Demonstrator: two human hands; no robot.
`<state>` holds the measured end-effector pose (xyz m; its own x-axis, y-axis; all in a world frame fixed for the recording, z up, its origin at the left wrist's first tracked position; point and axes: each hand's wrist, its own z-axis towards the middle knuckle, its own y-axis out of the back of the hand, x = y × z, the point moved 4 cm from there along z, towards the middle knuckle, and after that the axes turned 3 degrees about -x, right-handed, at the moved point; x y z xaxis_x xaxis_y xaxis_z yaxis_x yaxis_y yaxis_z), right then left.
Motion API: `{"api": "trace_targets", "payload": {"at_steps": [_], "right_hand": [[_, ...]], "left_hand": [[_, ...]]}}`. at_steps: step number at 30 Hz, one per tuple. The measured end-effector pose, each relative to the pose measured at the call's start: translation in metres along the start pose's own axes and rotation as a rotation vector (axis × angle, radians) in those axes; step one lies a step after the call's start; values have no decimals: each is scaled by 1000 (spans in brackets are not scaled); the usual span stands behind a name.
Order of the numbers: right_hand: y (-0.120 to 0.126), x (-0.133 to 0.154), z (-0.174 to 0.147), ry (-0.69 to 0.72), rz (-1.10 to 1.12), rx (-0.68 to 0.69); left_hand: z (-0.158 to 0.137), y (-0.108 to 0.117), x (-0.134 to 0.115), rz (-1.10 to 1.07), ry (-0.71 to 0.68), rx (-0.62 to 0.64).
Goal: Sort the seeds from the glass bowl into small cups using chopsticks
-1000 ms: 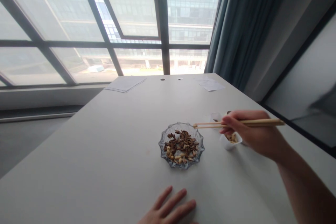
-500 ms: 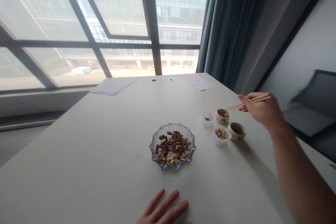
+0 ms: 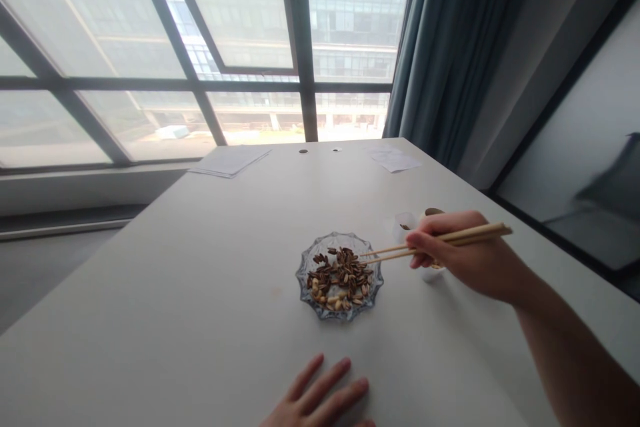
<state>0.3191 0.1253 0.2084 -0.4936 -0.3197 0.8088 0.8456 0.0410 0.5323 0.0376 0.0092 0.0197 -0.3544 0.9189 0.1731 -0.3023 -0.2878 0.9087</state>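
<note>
My right hand [image 3: 450, 247] grips a pair of wooden chopsticks [image 3: 395, 253]. Their tips reach over the right side of a scalloped glass bowl [image 3: 303, 293], and nothing shows between them. Inside the bowl lie brown striped seeds [image 3: 345, 270] and paler peanuts [image 3: 340, 300]. Below the bowl, my left hand [image 3: 323, 397] rests flat on the table with its fingers spread. A small clear plastic cup [image 3: 403, 230] with a dark bit in it stands beyond my right hand. A cream cup [image 3: 431, 212] behind it is mostly covered by that hand, as is another plastic cup [image 3: 431, 274].
The white table [image 3: 190, 280] runs to a large window. Paper sheets [image 3: 230, 161] lie at its far left and another sheet [image 3: 396, 159] at its far right. A dark curtain [image 3: 440, 47] hangs at the right of the window. A chair [image 3: 613, 173] stands beyond the right edge.
My right hand has moved left and nearer, carrying the chopsticks from the far cream cup to the glass bowl. The hand now covers most of the small cups. The view has turned slightly left.
</note>
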Motion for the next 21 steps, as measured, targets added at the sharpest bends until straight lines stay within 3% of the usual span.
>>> {"api": "trace_targets", "payload": {"at_steps": [4, 9, 21], "right_hand": [[-31, 4, -3, 63, -18, 154], [-56, -5, 0, 29, -5, 262], [-64, -13, 2, 36, 6, 239]], "left_hand": [[1, 0, -1, 15, 3, -5], [3, 2, 0, -3, 15, -24], [3, 2, -1, -3, 14, -3]]}}
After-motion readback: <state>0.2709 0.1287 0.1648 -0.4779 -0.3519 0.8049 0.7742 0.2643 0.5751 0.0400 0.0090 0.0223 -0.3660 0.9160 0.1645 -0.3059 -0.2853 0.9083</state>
